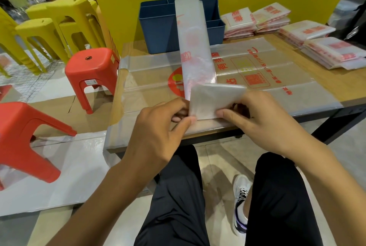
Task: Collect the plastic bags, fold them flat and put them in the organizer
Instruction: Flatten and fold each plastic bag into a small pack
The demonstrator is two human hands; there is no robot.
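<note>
Folded bag strip (pixel 195 47): long, narrow, translucent with red print, running from your hands toward 12 o'clock, far end lifted in front of the blue organizer (pixel 158 27). Near end is turned up into a flat folded corner between your two hands, just over the table's near edge.

Your left hand (pixel 158 126): at 9 o'clock of that fold, thumb and fingers curled, pinching its left edge. Back of hand up, wrist angled in from 7 o'clock.

Your right hand (pixel 263 118): at 3 o'clock of the fold, thumb on top, fingers tucked beneath, gripping the right edge. Forearm comes in from 5 o'clock.

Under the strip: a large flat bag (pixel 267 71) spread across the wooden table (pixel 336 79), red lettering showing.

At 2 o'clock: stacks of folded bags (pixel 287 27) on the table, beside the organizer.

At 9 to 10 o'clock, on the floor: red stools (pixel 93 69), yellow stools (pixel 49 23) behind them.
</note>
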